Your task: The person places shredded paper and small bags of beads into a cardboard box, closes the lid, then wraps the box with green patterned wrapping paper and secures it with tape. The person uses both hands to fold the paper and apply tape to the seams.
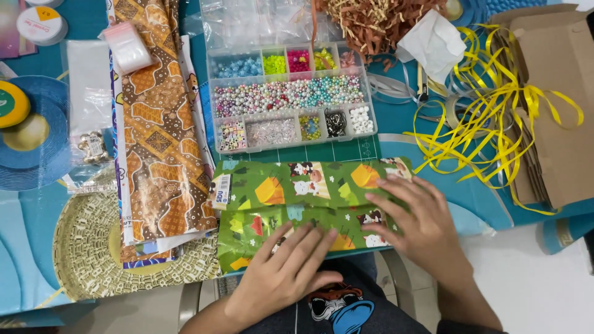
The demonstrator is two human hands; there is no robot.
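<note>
Fingers (309,244) flat on green wrapped parcel (291,192)

Taking the green wrapped parcel (309,204) as landmark: just behind it the clear bead organiser (291,99) blocks the way, with only a thin strip of green cutting mat (346,150) between them. To its left a stack of brown patterned paper (161,124) lies close, over a woven round mat (93,247). To its right, tangled yellow ribbon (495,105) and an open cardboard box (557,99) crowd the worktop (470,204); a bare blue patch beside the parcel there offers passage.
</note>
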